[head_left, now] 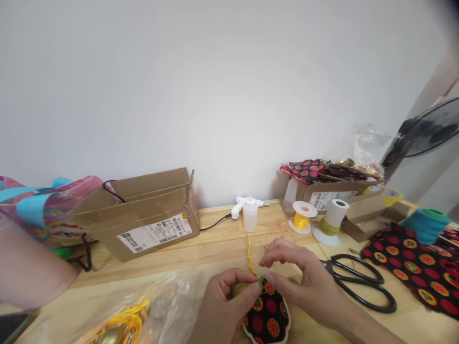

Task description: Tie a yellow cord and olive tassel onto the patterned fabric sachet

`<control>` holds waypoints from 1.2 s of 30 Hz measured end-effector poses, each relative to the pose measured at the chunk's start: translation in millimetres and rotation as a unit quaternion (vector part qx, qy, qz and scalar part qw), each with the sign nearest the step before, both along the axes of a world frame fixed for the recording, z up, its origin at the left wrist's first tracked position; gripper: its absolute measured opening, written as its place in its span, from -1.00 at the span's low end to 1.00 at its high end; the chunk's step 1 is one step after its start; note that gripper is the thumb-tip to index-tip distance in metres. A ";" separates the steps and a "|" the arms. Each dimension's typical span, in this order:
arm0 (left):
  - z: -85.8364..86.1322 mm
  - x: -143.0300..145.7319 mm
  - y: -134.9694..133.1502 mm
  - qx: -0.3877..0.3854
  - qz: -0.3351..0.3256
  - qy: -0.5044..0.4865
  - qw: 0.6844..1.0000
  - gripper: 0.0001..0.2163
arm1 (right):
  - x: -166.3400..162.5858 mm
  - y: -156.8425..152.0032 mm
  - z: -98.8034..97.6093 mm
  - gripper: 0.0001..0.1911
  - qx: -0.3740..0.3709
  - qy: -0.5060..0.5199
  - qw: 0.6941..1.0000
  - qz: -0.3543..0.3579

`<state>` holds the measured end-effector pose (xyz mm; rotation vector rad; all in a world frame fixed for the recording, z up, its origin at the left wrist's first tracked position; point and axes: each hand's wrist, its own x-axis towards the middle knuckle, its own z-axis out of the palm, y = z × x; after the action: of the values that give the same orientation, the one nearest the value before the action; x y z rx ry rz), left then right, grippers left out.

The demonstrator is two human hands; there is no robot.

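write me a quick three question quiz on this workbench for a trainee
1. True or false: the black-handled scissors lie to the right of the white-edged floral piece.
2. What colour is the thread on the leftmost spool? a) blue b) yellow c) red
3. Are the left hand and right hand at the floral piece's wall-side end or wearer-side end?

Key: 1. True; 2. b; 3. Wall-side end

Black floral piece (266, 313), green cord (261, 281) at its top
Pale-edged and scalloped, it sits at bottom centre, red-orange flowers showing; twisted yellow cord (249, 255) extends upward from near its top.
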<state>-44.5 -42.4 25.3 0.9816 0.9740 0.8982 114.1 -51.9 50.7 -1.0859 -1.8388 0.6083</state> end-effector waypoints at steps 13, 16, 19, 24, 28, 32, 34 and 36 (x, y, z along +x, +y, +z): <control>-1.4 4.5 -3.7 0.104 -0.001 0.166 0.981 -0.89 | 9.1 4.0 -1.4 -0.86 0.042 -0.136 0.988 0.061; 0.2 2.4 -2.2 0.093 -0.018 0.172 0.980 -0.88 | 8.3 4.5 1.7 -0.88 0.117 -0.213 0.967 0.076; 1.2 1.9 -2.6 0.050 -0.009 0.115 0.992 -0.85 | 6.8 3.9 2.9 -0.85 0.150 -0.267 0.949 0.074; -2.1 5.2 -4.4 -0.091 0.012 -0.083 0.992 -0.79 | 2.6 1.4 -6.1 -0.83 0.122 -0.173 0.975 0.062; -6.2 4.3 -3.0 -0.121 -0.033 -0.156 0.980 -0.75 | -5.3 -0.4 -16.8 -0.83 0.076 -0.047 0.995 0.046; -8.7 0.7 -1.8 -0.135 -0.068 -0.192 0.970 -0.77 | -10.1 0.0 -19.9 -0.84 0.033 0.012 0.999 0.030; -9.5 -0.5 -1.4 -0.141 -0.071 -0.203 0.966 -0.77 | -8.9 0.7 -17.5 -0.85 0.028 0.015 0.999 0.028; -9.9 -0.7 -1.2 -0.150 -0.060 -0.208 0.965 -0.76 | -6.2 1.0 -13.3 -0.91 0.042 0.010 0.999 0.011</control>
<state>-45.2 -43.6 15.4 0.5569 0.6573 0.7855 107.9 -50.9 37.3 -1.0024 -1.8450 0.5477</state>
